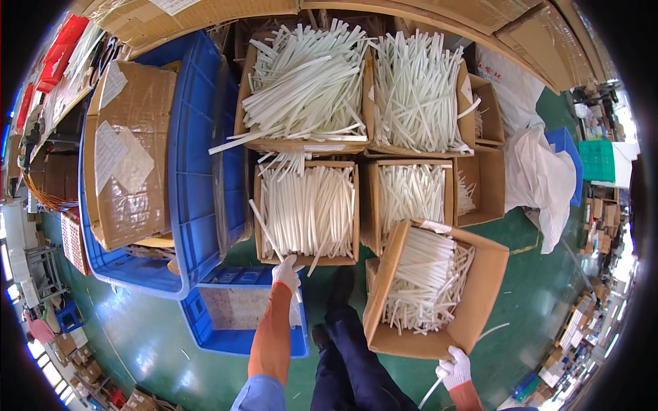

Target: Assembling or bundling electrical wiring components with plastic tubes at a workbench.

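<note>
My left hand (286, 272), in a white glove, is closed at the front edge of a cardboard box (308, 261) packed with white strips. A long white strip (266, 227) slants over that box's left front into its fingers. My right hand (454, 368), also gloved in white, is closed on the near edge of a tilted cardboard box (418, 346). Loosely stacked white strips (421, 288) lie inside this tilted box, mostly toward its left side. Near my right hand a thin curved white strip (493, 330) passes partly out of sight behind the box corner.
Larger boxes of white strips (308, 89) (418, 96) stand behind, with another strip-filled box (411, 195) at middle right. A blue crate (195, 157) holding cardboard is at left, a lower blue crate (240, 351) before it. White sacking (541, 171) hangs at right; green floor (541, 288) lies below.
</note>
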A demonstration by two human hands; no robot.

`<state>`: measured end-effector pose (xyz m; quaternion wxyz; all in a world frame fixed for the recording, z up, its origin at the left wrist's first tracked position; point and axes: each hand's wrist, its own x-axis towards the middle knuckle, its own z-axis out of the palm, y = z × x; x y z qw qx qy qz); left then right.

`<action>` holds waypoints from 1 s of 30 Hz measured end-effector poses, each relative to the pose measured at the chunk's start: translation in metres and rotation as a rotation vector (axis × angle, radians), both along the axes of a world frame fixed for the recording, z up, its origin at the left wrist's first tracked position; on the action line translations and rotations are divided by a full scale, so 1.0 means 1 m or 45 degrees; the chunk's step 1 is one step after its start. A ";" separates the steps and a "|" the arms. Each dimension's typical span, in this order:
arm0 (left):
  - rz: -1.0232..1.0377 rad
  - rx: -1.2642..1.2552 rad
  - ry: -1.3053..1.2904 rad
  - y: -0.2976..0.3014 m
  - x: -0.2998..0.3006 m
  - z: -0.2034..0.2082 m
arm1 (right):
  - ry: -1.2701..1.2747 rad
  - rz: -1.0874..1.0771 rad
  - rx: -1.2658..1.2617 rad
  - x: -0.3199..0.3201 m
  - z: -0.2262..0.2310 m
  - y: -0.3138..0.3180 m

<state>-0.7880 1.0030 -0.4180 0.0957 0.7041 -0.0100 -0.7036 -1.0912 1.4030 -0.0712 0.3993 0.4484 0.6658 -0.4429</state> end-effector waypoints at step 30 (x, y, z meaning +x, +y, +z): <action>-0.283 -0.151 -0.461 0.129 0.010 0.281 | -0.241 -0.225 0.009 0.007 0.073 0.144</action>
